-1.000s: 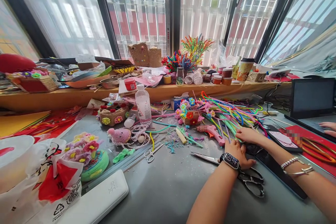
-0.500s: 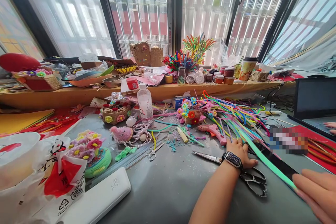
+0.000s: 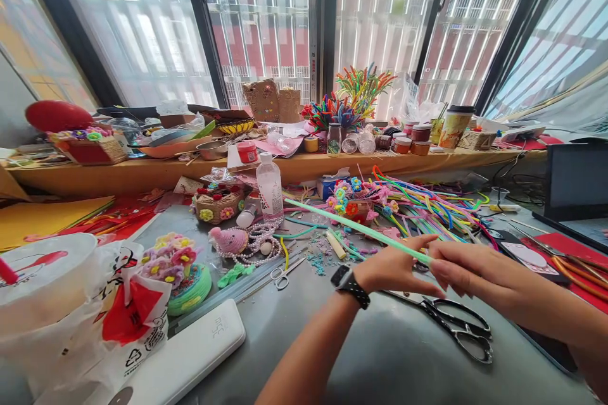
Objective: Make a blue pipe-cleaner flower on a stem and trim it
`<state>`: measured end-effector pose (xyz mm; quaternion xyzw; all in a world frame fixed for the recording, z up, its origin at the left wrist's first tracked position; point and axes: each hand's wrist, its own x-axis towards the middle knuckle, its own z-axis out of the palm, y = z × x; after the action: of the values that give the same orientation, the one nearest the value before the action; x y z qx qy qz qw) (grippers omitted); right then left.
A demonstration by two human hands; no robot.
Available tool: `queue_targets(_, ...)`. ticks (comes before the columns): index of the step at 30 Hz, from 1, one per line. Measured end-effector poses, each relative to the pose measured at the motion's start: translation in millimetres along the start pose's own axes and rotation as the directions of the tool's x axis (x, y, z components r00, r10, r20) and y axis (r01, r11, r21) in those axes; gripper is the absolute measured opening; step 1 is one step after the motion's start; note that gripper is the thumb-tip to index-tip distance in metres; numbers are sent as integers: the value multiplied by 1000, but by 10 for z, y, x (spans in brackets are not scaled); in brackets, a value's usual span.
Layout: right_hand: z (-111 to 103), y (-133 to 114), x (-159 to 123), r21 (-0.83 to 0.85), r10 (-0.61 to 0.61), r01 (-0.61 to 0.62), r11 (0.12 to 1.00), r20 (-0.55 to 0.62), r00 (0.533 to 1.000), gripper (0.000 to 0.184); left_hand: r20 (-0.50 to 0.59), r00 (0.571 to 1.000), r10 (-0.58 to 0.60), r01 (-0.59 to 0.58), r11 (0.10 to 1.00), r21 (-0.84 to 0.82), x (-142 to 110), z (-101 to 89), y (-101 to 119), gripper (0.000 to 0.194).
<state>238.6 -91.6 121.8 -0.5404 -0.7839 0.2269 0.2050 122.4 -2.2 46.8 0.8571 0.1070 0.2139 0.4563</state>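
Observation:
A long light green pipe cleaner (image 3: 349, 223) slants across the desk, its far end pointing up and left. My right hand (image 3: 484, 275) pinches its near end between thumb and fingers. Close beside it, my left hand (image 3: 389, 271), with a watch on the wrist, has its thumb and fingers apart; the pipe cleaner passes along its upper side. Beneath the hands lie large black-handled scissors (image 3: 463, 324), their blades partly hidden by my left hand. Behind is a loose pile of coloured pipe cleaners (image 3: 427, 199).
Small scissors (image 3: 281, 277), a pink crocheted piece (image 3: 230, 240) with bead strings and a clear bottle (image 3: 270, 186) stand left of centre. A white power bank (image 3: 209, 342) and a plastic bag (image 3: 128, 316) lie front left. At right is a laptop (image 3: 577, 183).
My right hand has drawn the green pipe cleaner from the pile out to the right, then brought it back to my left hand. My left hand has lifted and shifted left.

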Motion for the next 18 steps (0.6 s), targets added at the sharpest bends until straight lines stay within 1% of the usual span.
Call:
queue_targets(1,33,68,58,60,6,-11,998,85,996,32,34,999,-16,17,999,-43,-159,-162,91,90)
queue_targets(2,78,157,94,107,-1,-15,994,145,989,33,81,996,-42,52,992,-116,-311,-307,169,92)
queue_targets(3,126,247,120,144,-18,-11,990,199,980,34,135,988,-74,97,981,-171,-449,-432,229,90)
queue_targets(4,169,324,144,170,-31,-9,985,230,973,34,130,987,-92,118,971,-206,-570,-533,267,78)
queue_targets(6,223,427,204,236,-63,-8,972,292,954,34,34,987,-155,158,950,-269,-752,-666,276,40)
queue_targets(7,237,459,247,276,-67,-18,961,296,953,34,-21,981,-195,178,931,-317,-814,-702,252,31)
queue_targets(8,250,486,299,330,-66,-34,943,287,956,34,-75,973,-217,175,912,-370,-858,-724,216,30)
queue_targets(9,266,513,359,393,-58,-45,918,248,967,34,-164,962,-220,133,896,-423,-888,-735,172,30)
queue_targets(10,294,539,426,481,-41,-55,875,187,982,32,-281,935,-216,59,877,-478,-904,-738,126,28)
queue_targets(11,337,562,499,599,-20,-48,799,107,994,32,-385,896,-222,-15,852,-524,-909,-736,81,27)
queue_targets(12,398,576,575,722,19,-15,691,4,1000,31,-465,851,-242,-71,825,-560,-907,-731,40,26)
queue_targets(13,478,574,654,825,51,62,562,-109,993,30,-523,812,-259,-125,798,-589,-900,-722,3,26)
queue_targets(14,574,551,735,881,64,160,445,-209,976,31,-565,777,-277,-170,772,-612,-890,-712,-29,25)
queue_targets(15,682,506,817,911,59,201,361,-237,970,34,-589,753,-294,-199,751,-629,-880,-700,-58,25)
queue_targets(16,798,441,900,931,43,195,309,-219,975,35,-598,740,-307,-213,737,-642,-871,-686,-86,25)
queue_targets(17,913,363,983,947,32,175,268,-190,981,33,-594,740,-315,-210,731,-649,-864,-669,-112,24)
queue_targets(18,1023,280,1064,959,32,180,221,-191,981,30,-590,741,-320,-204,730,-652,-861,-652,-139,24)
